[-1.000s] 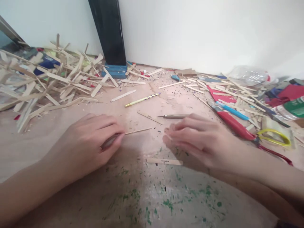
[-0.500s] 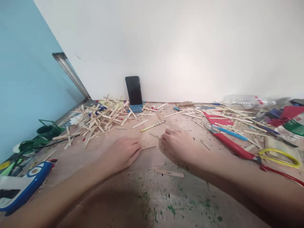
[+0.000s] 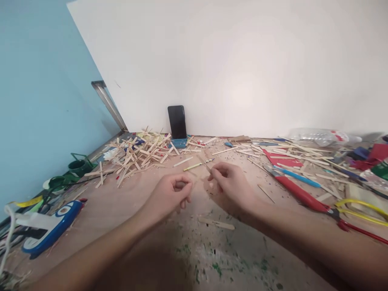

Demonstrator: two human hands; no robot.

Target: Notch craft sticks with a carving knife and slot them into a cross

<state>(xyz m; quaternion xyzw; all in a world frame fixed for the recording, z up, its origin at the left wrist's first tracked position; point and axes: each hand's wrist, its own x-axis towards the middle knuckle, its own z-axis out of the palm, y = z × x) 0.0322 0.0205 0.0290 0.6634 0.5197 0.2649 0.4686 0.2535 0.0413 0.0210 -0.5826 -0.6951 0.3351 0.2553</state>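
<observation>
My right hand (image 3: pixel 232 182) is raised a little above the table, thumb and fingers pinched on a thin craft stick (image 3: pixel 205 163) that points up and to the left. To its left, my left hand (image 3: pixel 174 190) is closed with thumb against fingers. A pale, blurred craft stick (image 3: pixel 196 179) juts from those fingertips. Just beyond both hands lies a yellow patterned pencil (image 3: pixel 194 165). Another craft stick (image 3: pixel 216 223) rests flat on the table nearer to me, below the gap between the hands.
A heap of craft sticks (image 3: pixel 142 153) spreads at the back left, beside an upright phone (image 3: pixel 177 122). On the right lie red-handled shears (image 3: pixel 298 192), a blue pen-like tool (image 3: pixel 298 176), yellow-handled scissors (image 3: pixel 360 205) and a plastic bottle (image 3: pixel 324 136). A blue-and-white device (image 3: pixel 54 228) sits left.
Both hands have lifted from the table and turned, the thumbs now showing. The stick in my right hand has tilted upward. The whole view has shifted slightly.
</observation>
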